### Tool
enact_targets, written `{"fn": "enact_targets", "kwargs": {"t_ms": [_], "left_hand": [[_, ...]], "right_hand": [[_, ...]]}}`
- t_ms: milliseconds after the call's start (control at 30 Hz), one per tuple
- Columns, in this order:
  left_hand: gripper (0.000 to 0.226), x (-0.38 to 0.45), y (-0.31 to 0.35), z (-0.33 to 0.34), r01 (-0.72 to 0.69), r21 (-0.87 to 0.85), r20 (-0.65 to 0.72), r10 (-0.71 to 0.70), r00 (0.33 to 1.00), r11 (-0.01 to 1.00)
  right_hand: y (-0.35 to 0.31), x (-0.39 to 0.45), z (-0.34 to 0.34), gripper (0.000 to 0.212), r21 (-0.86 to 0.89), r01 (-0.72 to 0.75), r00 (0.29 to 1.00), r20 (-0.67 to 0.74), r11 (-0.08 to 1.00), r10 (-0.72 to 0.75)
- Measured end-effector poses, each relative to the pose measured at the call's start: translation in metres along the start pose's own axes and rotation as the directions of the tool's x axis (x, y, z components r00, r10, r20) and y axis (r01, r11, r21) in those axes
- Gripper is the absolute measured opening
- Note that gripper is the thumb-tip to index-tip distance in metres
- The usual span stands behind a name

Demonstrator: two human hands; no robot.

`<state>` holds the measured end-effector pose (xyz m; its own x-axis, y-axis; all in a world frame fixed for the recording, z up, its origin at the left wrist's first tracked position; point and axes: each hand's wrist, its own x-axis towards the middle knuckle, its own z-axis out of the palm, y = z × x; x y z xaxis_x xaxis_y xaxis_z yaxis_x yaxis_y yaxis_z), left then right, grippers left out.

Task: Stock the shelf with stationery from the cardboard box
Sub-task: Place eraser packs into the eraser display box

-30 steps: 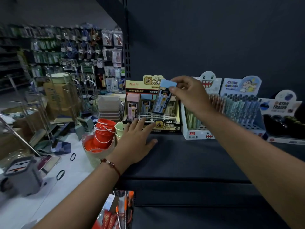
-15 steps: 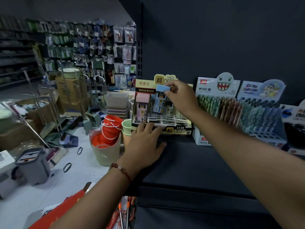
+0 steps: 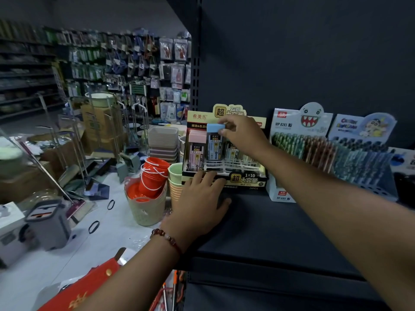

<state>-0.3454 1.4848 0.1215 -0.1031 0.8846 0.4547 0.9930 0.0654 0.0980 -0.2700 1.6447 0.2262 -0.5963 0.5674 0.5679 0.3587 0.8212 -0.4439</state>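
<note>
Nearest the camera, the left forearm with a beaded bracelet point(image 3: 167, 238) at the wrist reaches onto the dark shelf point(image 3: 269, 232) near its left edge. The left hand point(image 3: 198, 204) lies flat there, fingers straight and spread, its fingertips touching the front wall of the eraser display box point(image 3: 244, 178), holding nothing. That box stands toward the shelf's back left corner, with a printed header card rising behind it and a white grid of slots inside. Above the grid, the right hand point(image 3: 243, 136) pinches the blue top of a blue-capped eraser point(image 3: 215, 142) between thumb and fingertips; the eraser stands upright in a slot near the box's left end, just beside a pink-capped eraser point(image 3: 197, 151) already seated at the far left. More sleeved erasers stand in the slots behind the right wrist. To the right along the shelf's back, a shark-faced pen display point(image 3: 301, 135) touches the eraser box's side, and a cartoon-topped pen display point(image 3: 361, 140) stands beside that. Off the shelf's left edge, on the pale floor, a woven basket point(image 3: 144, 209) carries stacked orange buckets point(image 3: 155, 173), with a stack of pale cups point(image 3: 176, 182) between it and the shelf.
</note>
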Motion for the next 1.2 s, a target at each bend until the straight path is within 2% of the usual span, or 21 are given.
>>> {"fn": "enact_targets", "kwargs": {"t_ms": [200, 367, 500, 567, 667, 733, 800, 933, 1033, 1100, 1200], "left_hand": [[0.053, 0.0, 0.0, 0.001, -0.019, -0.007, 0.011, 0.02, 1.0, 1.0], [0.053, 0.001, 0.0, -0.003, -0.009, -0.012, 0.043, 0.01, 0.999, 1.0], [0.053, 0.0, 0.001, -0.005, -0.012, -0.023, 0.043, 0.013, 0.999, 1.0], [0.053, 0.0, 0.001, -0.005, -0.03, -0.048, 0.045, 0.032, 0.998, 0.998], [0.053, -0.001, -0.002, -0.007, -0.085, -0.131, 0.046, 0.092, 0.995, 0.988], [0.056, -0.002, -0.003, -0.011, -0.139, -0.188, 0.055, 0.151, 0.987, 0.972], [0.059, -0.006, 0.001, -0.016, -0.177, -0.21, 0.063, 0.194, 0.979, 0.962], [0.056, -0.025, 0.035, -0.03, -0.254, -0.251, 0.02, 0.267, 0.963, 0.934], [0.052, -0.044, 0.083, -0.027, -0.33, -0.336, 0.07, 0.372, 0.926, 0.882], [0.049, -0.059, 0.126, -0.016, -0.398, -0.406, 0.093, 0.471, 0.877, 0.822], [0.046, -0.091, 0.205, 0.008, -0.485, -0.487, 0.105, 0.6, 0.793, 0.727]], "right_hand": [[0.005, 0.0, 0.008, 0.022, -0.067, 0.011, 1.0, -0.001, 0.998, -0.011], [0.019, -0.008, 0.021, 0.034, -0.349, 0.044, 0.999, 0.011, 0.936, -0.043], [0.022, -0.012, 0.019, 0.048, -0.516, 0.066, 0.995, 0.095, 0.854, -0.019], [0.02, -0.017, 0.016, 0.056, -0.457, 0.042, 0.989, 0.143, 0.888, 0.026], [0.016, -0.038, 0.0, 0.066, -0.277, -0.025, 0.983, 0.167, 0.961, 0.074], [0.015, -0.063, -0.019, 0.061, -0.201, -0.041, 0.985, 0.156, 0.979, 0.074], [0.016, -0.099, -0.046, 0.053, -0.201, -0.033, 0.984, 0.166, 0.979, 0.068], [0.021, -0.197, -0.116, 0.046, -0.207, -0.179, 0.936, 0.265, 0.962, 0.232], [0.027, -0.289, -0.156, 0.045, -0.176, -0.292, 0.923, 0.205, 0.94, 0.325], [0.03, -0.357, -0.177, 0.043, -0.158, -0.385, 0.905, 0.131, 0.909, 0.405], [0.024, -0.464, -0.214, 0.04, -0.119, -0.539, 0.841, -0.014, 0.834, 0.541]]}}
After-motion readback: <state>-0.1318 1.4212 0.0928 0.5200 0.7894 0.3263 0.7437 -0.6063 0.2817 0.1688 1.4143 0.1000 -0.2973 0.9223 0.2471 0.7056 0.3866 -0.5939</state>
